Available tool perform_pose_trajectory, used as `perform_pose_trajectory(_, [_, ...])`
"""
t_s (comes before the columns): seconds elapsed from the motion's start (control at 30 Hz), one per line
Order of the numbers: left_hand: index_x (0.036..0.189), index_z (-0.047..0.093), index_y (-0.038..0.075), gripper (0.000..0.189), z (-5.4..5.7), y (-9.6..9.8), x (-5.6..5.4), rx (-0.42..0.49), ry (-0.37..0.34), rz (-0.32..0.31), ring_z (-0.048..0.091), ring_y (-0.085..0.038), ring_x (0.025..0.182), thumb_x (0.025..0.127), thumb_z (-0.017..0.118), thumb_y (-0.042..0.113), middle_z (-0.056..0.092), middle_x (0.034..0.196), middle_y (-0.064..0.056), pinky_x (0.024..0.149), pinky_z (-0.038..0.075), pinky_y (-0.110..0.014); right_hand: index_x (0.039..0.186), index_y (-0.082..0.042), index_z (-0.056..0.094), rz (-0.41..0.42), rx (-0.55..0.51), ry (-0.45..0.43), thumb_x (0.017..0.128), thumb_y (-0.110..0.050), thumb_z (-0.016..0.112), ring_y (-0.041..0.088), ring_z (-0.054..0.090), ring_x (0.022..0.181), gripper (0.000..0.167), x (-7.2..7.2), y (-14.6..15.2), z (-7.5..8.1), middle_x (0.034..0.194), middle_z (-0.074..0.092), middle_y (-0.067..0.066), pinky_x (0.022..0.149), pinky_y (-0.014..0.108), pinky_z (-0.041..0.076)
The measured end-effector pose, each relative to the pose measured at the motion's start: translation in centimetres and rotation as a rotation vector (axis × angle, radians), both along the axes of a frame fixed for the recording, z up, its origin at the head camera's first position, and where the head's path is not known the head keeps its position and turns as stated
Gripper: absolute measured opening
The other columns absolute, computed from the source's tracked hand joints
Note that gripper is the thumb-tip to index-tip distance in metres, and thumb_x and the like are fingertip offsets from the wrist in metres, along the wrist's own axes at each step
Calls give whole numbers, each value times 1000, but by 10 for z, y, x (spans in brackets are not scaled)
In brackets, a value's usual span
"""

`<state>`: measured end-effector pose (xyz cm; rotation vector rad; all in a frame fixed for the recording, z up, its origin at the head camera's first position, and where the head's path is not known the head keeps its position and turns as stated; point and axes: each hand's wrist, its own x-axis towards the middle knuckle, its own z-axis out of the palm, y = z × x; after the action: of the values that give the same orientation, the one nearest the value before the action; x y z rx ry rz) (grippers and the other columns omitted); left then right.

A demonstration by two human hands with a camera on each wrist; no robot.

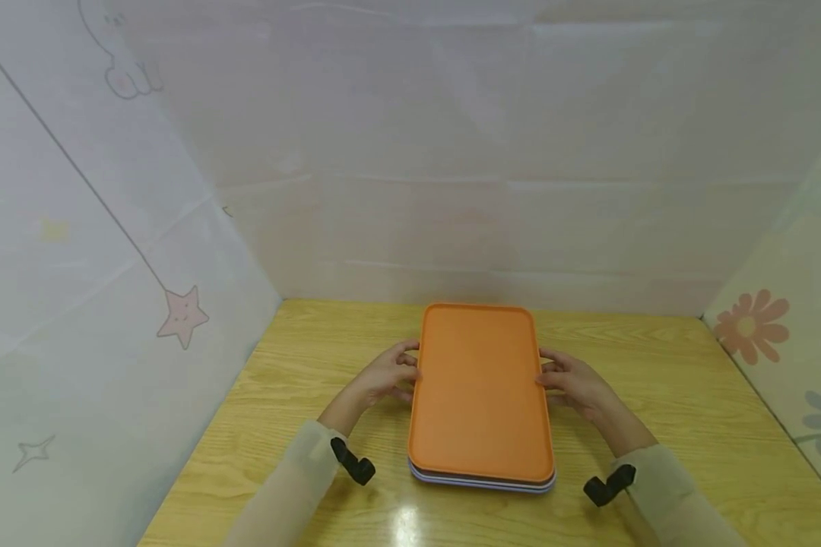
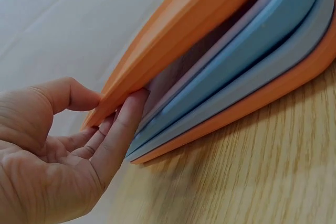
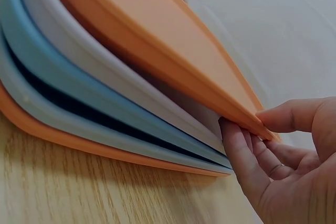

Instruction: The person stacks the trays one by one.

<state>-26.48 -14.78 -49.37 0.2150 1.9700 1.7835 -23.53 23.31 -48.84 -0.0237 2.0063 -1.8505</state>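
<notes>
An orange rectangular tray point(image 1: 480, 387) is the top one of a stack, gripped on both long sides. My left hand point(image 1: 387, 374) pinches its left edge, thumb above and fingers beneath, as the left wrist view shows on the orange rim point(image 2: 173, 30). On the opposite edge my right hand point(image 1: 575, 384) pinches in the same manner; the right wrist view has the thumb on the rim point(image 3: 157, 66). A gap separates this tray from those under it. Below lie a pale lilac tray point(image 3: 79, 35), a blue tray point(image 3: 47, 59), a greyish-blue tray point(image 3: 63, 114) and a bottom orange tray point(image 3: 73, 140).
The stack rests on a wood-grain table point(image 1: 301, 342). Behind it hangs a pale cloth wall point(image 1: 506, 190). A left side wall bears a pink star point(image 1: 183, 315), and a right side wall bears a printed flower point(image 1: 751, 327). Black wrist mounts point(image 1: 353, 461) sit on both sleeves.
</notes>
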Motion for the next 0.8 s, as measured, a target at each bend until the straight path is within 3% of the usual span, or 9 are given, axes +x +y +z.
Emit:
perform_pose_trajectory(0.43, [155,31,6,73,2,3,3,-59,1,-24,63,-27,96,91,65,4,50,119,-19,65,62,-40,158,5,21,15,183,36,95,-3,65,23,62,99,77,5,-7,9,124,49,22,84,46,60])
perform_pose_trajectory(0.8, [156,31,4,75,2,2,4,-124,9,-49,65,-26,96,90,66,4,52,118,-19,73,62,-48,156,7,27,21,255,42,94,-5,66,21,68,90,74,6,-9,10,116,62,21,83,46,60])
